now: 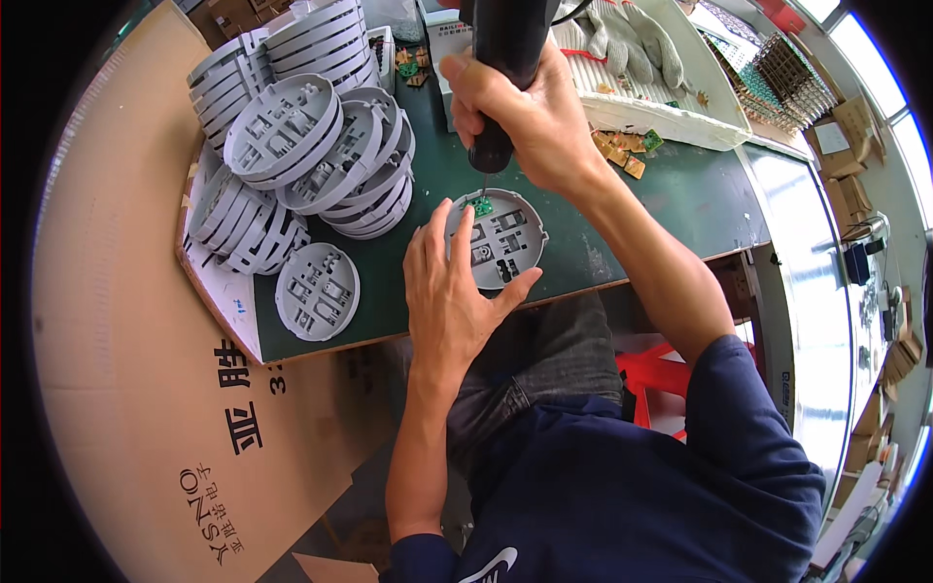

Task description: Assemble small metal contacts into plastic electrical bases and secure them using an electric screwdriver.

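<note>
A round grey plastic housing (525, 236) lies on the green tabletop near its front edge, moulded inside with slots and posts. At its far left side sits a small green circuit board (480, 207). My left hand (450, 277) is spread over the housing's left rim, its fingers on the rim and by the board, its thumb at the near edge. In my right hand (525, 112) is a black electric screwdriver (505, 58), gripped upright with its thin bit pointing down at the board. Whether a screw is under the bit is too small to tell.
Stacks of similar grey housings (321, 58) crowd the left of the table, with one loose housing (318, 291) by the front edge. A white foam tray (671, 121) holds gloves (641, 44); small boards (622, 151) lie before it. Cardboard (126, 291) borders the left.
</note>
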A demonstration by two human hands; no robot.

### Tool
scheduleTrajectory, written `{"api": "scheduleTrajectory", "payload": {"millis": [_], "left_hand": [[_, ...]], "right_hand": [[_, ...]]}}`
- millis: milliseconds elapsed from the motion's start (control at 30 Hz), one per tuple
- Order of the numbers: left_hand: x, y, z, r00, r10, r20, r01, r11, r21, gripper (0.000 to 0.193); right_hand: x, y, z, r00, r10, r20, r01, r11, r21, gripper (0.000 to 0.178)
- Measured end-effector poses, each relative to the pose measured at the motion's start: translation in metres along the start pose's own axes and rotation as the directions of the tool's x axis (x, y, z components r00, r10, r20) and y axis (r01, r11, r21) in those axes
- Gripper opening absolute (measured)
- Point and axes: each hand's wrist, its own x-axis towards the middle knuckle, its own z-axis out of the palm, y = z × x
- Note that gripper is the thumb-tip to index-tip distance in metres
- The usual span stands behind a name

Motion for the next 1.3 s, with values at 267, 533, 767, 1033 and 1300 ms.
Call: {"api": "scheduleTrajectory", "payload": {"millis": [267,533,767,1033,1300], "left_hand": [[0.0,0.0,0.001,1.0,0.014,-0.003,-0.014,1.0,0.0,0.087],[-0.001,-0.002,0.002,1.0,0.011,-0.003,-0.011,1.0,-0.004,0.089],[0.0,-0.001,0.004,1.0,0.012,-0.004,-0.012,1.0,0.002,0.09],[-0.001,-0.002,0.003,1.0,0.01,-0.006,-0.01,1.0,0.018,0.089],[0.0,-0.002,0.001,1.0,0.002,0.003,-0.002,1.0,0.019,0.089]], "right_hand": [[-0.001,0.004,0.001,0.999,0.016,0.036,-0.015,0.999,-0.035,0.043],[-0.002,0.003,0.002,1.0,0.026,0.015,-0.026,1.0,-0.002,0.017],[-0.004,-0.001,-0.006,0.982,0.153,0.111,-0.146,0.987,-0.072,0.028],[-0.005,0.003,-0.001,0.976,0.178,0.128,-0.17,0.983,-0.071,0.034],[0.008,-0.001,0.006,0.964,0.162,0.212,-0.159,0.987,-0.034,0.04]]}}
